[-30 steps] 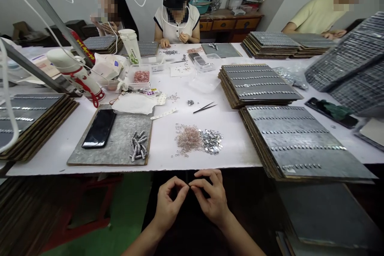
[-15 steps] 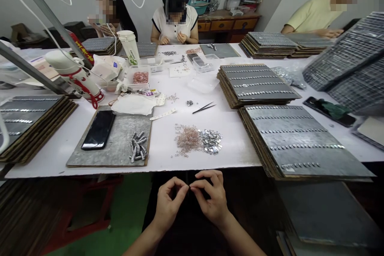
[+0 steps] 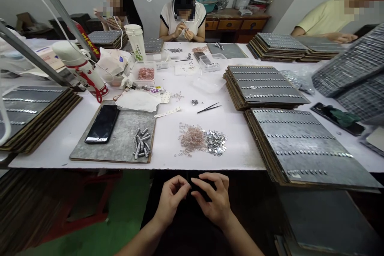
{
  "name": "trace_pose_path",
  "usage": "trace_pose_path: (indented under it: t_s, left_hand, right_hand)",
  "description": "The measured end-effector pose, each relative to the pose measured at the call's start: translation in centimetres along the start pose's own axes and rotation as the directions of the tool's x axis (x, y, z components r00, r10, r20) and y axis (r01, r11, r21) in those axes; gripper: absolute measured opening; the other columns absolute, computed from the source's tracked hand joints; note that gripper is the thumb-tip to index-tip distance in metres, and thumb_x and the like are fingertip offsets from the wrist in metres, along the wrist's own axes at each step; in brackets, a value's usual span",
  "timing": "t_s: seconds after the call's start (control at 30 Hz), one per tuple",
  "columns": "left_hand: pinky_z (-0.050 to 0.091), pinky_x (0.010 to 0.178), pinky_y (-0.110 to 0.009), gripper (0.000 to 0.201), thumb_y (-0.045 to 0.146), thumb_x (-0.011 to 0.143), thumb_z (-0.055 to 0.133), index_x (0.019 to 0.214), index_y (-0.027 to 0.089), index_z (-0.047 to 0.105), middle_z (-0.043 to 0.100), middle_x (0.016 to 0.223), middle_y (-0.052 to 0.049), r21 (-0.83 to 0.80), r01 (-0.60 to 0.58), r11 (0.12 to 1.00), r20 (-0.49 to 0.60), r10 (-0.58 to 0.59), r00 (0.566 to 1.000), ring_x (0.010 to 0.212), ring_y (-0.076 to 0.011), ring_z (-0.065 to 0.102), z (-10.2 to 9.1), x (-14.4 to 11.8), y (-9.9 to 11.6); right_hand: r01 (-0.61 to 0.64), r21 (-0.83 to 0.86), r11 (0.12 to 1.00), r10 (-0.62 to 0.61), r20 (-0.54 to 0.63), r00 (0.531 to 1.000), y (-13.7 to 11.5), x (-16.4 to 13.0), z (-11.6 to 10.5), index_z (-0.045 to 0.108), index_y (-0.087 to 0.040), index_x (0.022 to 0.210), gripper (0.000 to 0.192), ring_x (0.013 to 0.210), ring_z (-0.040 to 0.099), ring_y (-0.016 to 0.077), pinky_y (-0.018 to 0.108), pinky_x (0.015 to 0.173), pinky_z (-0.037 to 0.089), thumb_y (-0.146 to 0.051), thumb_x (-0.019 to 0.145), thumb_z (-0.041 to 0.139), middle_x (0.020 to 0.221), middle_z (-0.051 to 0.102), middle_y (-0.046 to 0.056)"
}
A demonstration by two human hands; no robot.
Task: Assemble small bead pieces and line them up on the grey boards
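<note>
Two bare hands, the left hand (image 3: 172,200) and the right hand (image 3: 217,200), are held in front of the near edge of a long white counter (image 3: 171,138), set against a dark background. On the left, the grip is closed to a pinch, with thumb tip and forefinger tip brought together; whether anything tiny is held between them cannot be made out. On the right, the grip is parted, a clear gap being left between thumb and forefinger, and nothing can be seen in it. Just beyond the fingertips, a loose heap of tiny translucent pink rings (image 3: 192,138) is spread on the counter, touched along its right side by a heap of small shiny silver discs (image 3: 216,143). Behind these heaps, a slim pair of black tweezers (image 3: 209,107) is laid flat. To the left, a black rectangular phone (image 3: 102,124) and a pile of short silver cylinders (image 3: 142,143) are carried by a flat grey square board (image 3: 121,146). To the right, a tall stack of grey-topped boards with brown edges (image 3: 303,144) is placed, its top sheet lined with rows of small silver discs. Across the counter, both hands of a seated co-worker in a white top (image 3: 183,24) are raised close together.
</note>
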State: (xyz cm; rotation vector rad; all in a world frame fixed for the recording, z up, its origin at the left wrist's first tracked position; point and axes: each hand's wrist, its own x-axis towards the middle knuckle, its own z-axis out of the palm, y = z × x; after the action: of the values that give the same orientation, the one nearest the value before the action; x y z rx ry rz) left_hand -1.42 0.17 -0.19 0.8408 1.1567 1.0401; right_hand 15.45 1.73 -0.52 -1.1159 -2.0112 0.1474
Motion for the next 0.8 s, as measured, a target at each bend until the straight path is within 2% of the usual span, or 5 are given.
trace_pose_path:
  t_s: [0.27,0.4,0.53,0.67,0.8]
  left_hand:
    - [0.034,0.054,-0.022,0.028,0.039,0.080,0.065,0.068,0.016,0.057,0.049,0.059,0.003,-0.007,-0.017,1.000,-0.005,0.017,1.000,0.055,-0.0098,0.042,-0.1,0.1,0.3]
    - [0.037,0.056,-0.024,0.023,0.031,0.085,0.059,0.068,0.016,0.058,0.053,0.060,0.001,0.212,-0.226,0.951,-0.101,0.252,0.963,0.056,-0.0116,0.047,-0.8,-0.2,1.4]
    - [0.042,0.059,-0.026,0.016,0.022,0.085,0.057,0.070,0.018,0.061,0.056,0.062,-0.001,0.563,-0.437,0.702,-0.208,0.632,0.747,0.059,-0.0140,0.053,-3.7,-0.2,3.0]
    - [0.047,0.067,-0.029,0.006,0.017,0.083,0.061,0.079,0.020,0.062,0.062,0.069,-0.001,0.799,-0.342,0.494,-0.299,0.821,0.487,0.067,-0.0167,0.058,-7.6,0.5,3.9]
    - [0.050,0.075,-0.034,0.006,0.018,0.083,0.065,0.089,0.020,0.065,0.067,0.077,-0.003,0.910,-0.232,0.345,-0.244,0.895,0.374,0.075,-0.0186,0.061,-10.0,1.4,3.9]
  right_hand:
    - [-0.012,0.064,0.998,0.013,-0.007,1.000,-0.3,0.5,0.5,0.067,-0.027,0.084,0.011,0.090,0.051,0.0188,0.035,0.076,0.044,-0.016,0.082,0.062,0.094,0.059,0.003]
    - [-0.060,0.103,0.993,0.059,0.016,0.998,-0.1,0.7,0.5,0.065,-0.025,0.083,0.008,0.089,0.052,0.0204,0.037,0.076,0.043,-0.020,0.084,0.059,0.094,0.058,0.004]
    - [-0.053,0.121,0.991,0.056,-0.022,0.998,0.5,1.0,0.7,0.064,-0.025,0.082,0.006,0.088,0.052,0.0218,0.039,0.077,0.041,-0.025,0.086,0.059,0.091,0.057,0.005]
    - [-0.033,0.135,0.990,0.038,-0.031,0.999,0.8,1.1,1.1,0.063,-0.024,0.083,0.006,0.087,0.051,0.0220,0.038,0.077,0.039,-0.026,0.087,0.060,0.091,0.057,0.006]
    - [-0.023,0.130,0.991,0.025,-0.010,1.000,0.9,1.0,1.3,0.064,-0.024,0.085,0.005,0.088,0.052,0.0223,0.038,0.078,0.040,-0.026,0.087,0.060,0.092,0.058,0.006]
